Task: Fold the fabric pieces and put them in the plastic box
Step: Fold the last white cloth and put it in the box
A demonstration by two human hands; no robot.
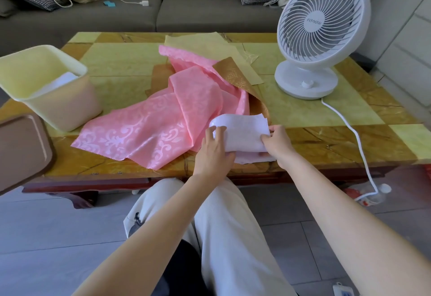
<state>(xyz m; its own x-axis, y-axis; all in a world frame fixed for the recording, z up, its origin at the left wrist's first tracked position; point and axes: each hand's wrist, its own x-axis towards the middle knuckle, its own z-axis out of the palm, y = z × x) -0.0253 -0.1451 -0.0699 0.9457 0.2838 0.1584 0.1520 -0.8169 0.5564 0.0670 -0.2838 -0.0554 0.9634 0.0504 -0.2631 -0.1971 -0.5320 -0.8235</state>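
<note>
A white fabric piece (242, 132) lies partly folded at the table's near edge. My left hand (213, 153) holds its left side, fingers curled over the fold. My right hand (276, 143) pinches its right edge. Left of it sprawls an unfolded pink patterned fabric (149, 130), lying over a brown-gold fabric (238, 74) and a pale yellow fabric (210, 44) behind. The cream plastic box (70, 109) stands at the table's left, with white fabric (58, 83) inside it.
A white desk fan (319, 34) stands at the table's right; its cord (359, 142) runs over the near edge to the floor. A brown lid (21, 146) lies at the left edge. A grey sofa (140, 11) is behind the table. My knees are under the near edge.
</note>
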